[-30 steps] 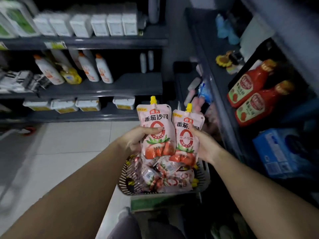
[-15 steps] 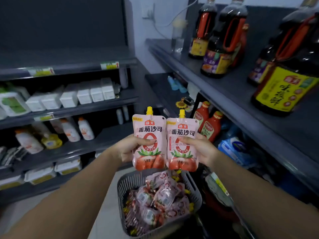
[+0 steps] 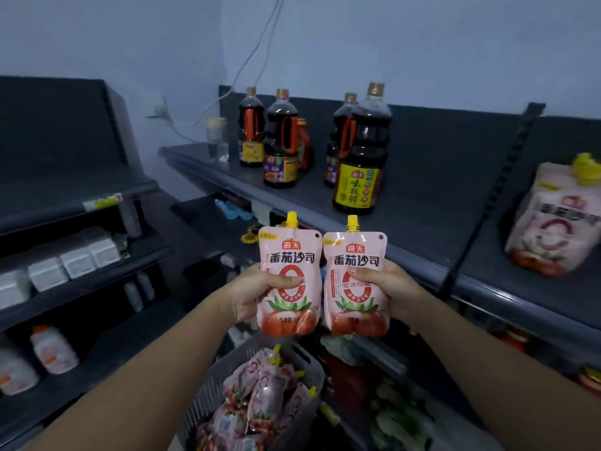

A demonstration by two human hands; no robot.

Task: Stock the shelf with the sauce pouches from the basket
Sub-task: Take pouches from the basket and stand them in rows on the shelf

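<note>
Two upright sauce pouches (image 3: 289, 281), one gripped in each of the hands (image 3: 250, 294).

pouches (image 3: 289, 281): glossy plastic film | basket (image 3: 208, 395): grey plastic mesh | shelf (image 3: 422, 229): matt dark metal

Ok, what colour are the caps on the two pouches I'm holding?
Yellow caps on both pouches; head view shows them best.
</note>
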